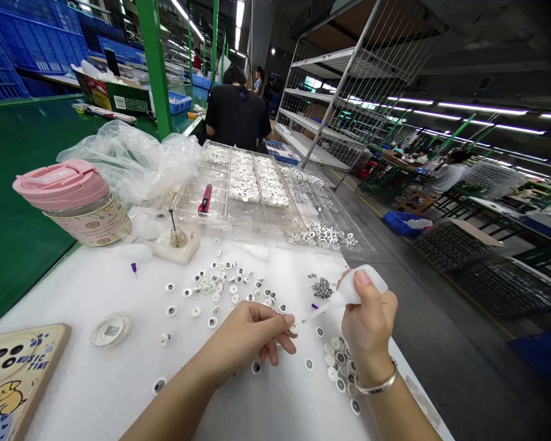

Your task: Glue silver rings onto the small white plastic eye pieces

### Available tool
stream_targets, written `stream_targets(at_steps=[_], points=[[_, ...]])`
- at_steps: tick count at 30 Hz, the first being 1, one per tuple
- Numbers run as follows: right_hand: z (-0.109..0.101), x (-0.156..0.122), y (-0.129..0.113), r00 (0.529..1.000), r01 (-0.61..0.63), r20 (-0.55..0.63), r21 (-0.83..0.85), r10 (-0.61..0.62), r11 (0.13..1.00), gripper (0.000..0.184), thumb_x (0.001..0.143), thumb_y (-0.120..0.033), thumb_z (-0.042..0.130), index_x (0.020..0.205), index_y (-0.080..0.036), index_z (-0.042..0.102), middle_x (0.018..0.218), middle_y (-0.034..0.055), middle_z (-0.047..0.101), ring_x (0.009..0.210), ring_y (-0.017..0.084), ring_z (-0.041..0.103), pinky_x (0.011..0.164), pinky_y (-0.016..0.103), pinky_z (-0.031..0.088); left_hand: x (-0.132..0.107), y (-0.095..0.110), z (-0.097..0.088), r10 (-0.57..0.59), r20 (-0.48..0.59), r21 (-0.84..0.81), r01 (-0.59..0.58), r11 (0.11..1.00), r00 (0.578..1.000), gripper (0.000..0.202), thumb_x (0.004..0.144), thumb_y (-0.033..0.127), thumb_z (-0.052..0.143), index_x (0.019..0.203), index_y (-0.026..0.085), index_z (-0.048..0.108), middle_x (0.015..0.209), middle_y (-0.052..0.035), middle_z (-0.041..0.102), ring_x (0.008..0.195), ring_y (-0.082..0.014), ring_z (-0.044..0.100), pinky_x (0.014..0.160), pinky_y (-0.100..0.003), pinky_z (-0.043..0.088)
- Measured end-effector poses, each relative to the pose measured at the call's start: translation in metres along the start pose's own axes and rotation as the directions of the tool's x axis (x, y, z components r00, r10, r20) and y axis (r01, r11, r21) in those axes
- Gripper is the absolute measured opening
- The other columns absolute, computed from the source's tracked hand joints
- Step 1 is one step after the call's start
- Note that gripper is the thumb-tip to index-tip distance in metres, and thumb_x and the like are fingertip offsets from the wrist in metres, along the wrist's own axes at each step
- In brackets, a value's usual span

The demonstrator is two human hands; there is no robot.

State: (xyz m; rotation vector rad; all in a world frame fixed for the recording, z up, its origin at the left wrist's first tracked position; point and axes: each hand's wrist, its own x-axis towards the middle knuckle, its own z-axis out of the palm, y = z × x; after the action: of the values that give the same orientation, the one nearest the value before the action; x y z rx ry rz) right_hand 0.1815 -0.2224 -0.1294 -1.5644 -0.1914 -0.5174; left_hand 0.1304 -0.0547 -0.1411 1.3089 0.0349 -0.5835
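Observation:
My left hand (252, 334) pinches a small white disc (294, 329) between thumb and fingertips over the white work surface. In my right hand (370, 312), a white squeeze bottle (360, 286) is gripped and tilted, its thin nozzle (313, 313) pointing left at the disc, close to it. Whether the tip touches the disc I cannot tell. Below the right hand lies a pile of round discs (340, 366), some white and some dark-faced. Just beyond the bottle is a heap of small metal parts (322, 288). Several white pieces with dark centres (215, 285) are scattered past the left hand.
A clear compartment tray (215, 214) with white parts stands behind, a red utility knife (205, 198) on it. At left are a pink-lidded cup (92, 223), a plastic bag (133, 159), a round clear lid (111, 331) and a phone case (22, 373). A person in black (236, 113) sits ahead.

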Motion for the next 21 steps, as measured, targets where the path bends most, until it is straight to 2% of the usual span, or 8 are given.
stream_targets(at_steps=[4, 9, 12, 16, 19, 21], points=[[-0.0005, -0.0053, 0.0030, 0.997, 0.049, 0.056, -0.005, -0.049, 0.999, 0.044, 0.079, -0.033, 0.053, 0.045, -0.015, 0.031, 0.043, -0.0027, 0.028, 0.041, 0.006, 0.028, 0.040, 0.022, 0.022, 0.0003, 0.0006, 0.0000, -0.004, -0.005, 0.005, 0.004, 1.000, 1.000, 0.039, 0.075, 0.045, 0.054, 0.068, 0.008, 0.064, 0.061, -0.0074, 0.060, 0.046, -0.0096, 0.048, 0.046, -0.020, 0.036], [-0.0001, -0.0032, 0.0011, 0.998, 0.054, 0.036, 0.052, -0.056, 0.997, 0.037, 0.080, -0.036, 0.052, 0.051, -0.011, 0.047, 0.049, 0.0003, 0.041, 0.046, 0.007, 0.037, 0.044, 0.022, 0.027, 0.0002, 0.0003, -0.0003, -0.008, 0.002, -0.002, 0.008, 1.000, 1.000, 0.040, 0.075, 0.045, 0.055, 0.068, 0.007, 0.063, 0.064, -0.0083, 0.061, 0.047, -0.0095, 0.048, 0.047, -0.020, 0.036], [0.0017, -0.0005, -0.0015, 0.999, 0.003, 0.046, 0.101, -0.008, 0.995, 0.037, 0.080, -0.038, 0.051, 0.057, -0.010, 0.056, 0.051, 0.0018, 0.046, 0.044, 0.006, 0.035, 0.041, 0.021, 0.026, 0.0000, -0.0002, -0.0006, -0.004, 0.002, -0.004, 0.004, 1.000, 1.000, 0.040, 0.075, 0.046, 0.054, 0.069, 0.007, 0.063, 0.068, -0.0093, 0.062, 0.048, -0.0092, 0.048, 0.047, -0.020, 0.036], [0.0033, 0.0003, -0.0034, 0.985, -0.138, 0.122, 0.148, 0.120, 0.979, 0.039, 0.078, -0.040, 0.051, 0.056, -0.009, 0.056, 0.039, -0.0011, 0.036, 0.035, 0.006, 0.031, 0.034, 0.019, 0.022, 0.0006, -0.0002, -0.0011, -0.002, 0.003, 0.002, 0.002, 1.000, 1.000, 0.040, 0.076, 0.045, 0.054, 0.069, 0.007, 0.062, 0.070, -0.0100, 0.063, 0.047, -0.0089, 0.048, 0.047, -0.020, 0.035], [0.0023, -0.0012, -0.0043, 0.966, -0.219, 0.168, 0.136, 0.195, 0.966, 0.034, 0.076, -0.039, 0.055, 0.059, -0.010, 0.056, 0.039, 0.0000, 0.043, 0.031, 0.008, 0.036, 0.032, 0.021, 0.028, 0.0015, -0.0007, -0.0014, -0.007, 0.004, 0.000, 0.007, 1.000, 1.000, 0.040, 0.076, 0.045, 0.054, 0.069, 0.007, 0.062, 0.071, -0.0100, 0.063, 0.047, -0.0090, 0.048, 0.047, -0.020, 0.035], [0.0009, -0.0023, -0.0050, 0.963, -0.223, 0.184, 0.125, 0.198, 0.967, 0.029, 0.076, -0.036, 0.056, 0.063, -0.010, 0.058, 0.043, 0.0014, 0.049, 0.032, 0.011, 0.042, 0.034, 0.024, 0.035, 0.0018, -0.0015, -0.0015, -0.003, 0.001, -0.002, 0.003, 1.000, 1.000, 0.040, 0.075, 0.046, 0.054, 0.070, 0.007, 0.062, 0.070, -0.0096, 0.063, 0.046, -0.0089, 0.047, 0.046, -0.020, 0.035]])
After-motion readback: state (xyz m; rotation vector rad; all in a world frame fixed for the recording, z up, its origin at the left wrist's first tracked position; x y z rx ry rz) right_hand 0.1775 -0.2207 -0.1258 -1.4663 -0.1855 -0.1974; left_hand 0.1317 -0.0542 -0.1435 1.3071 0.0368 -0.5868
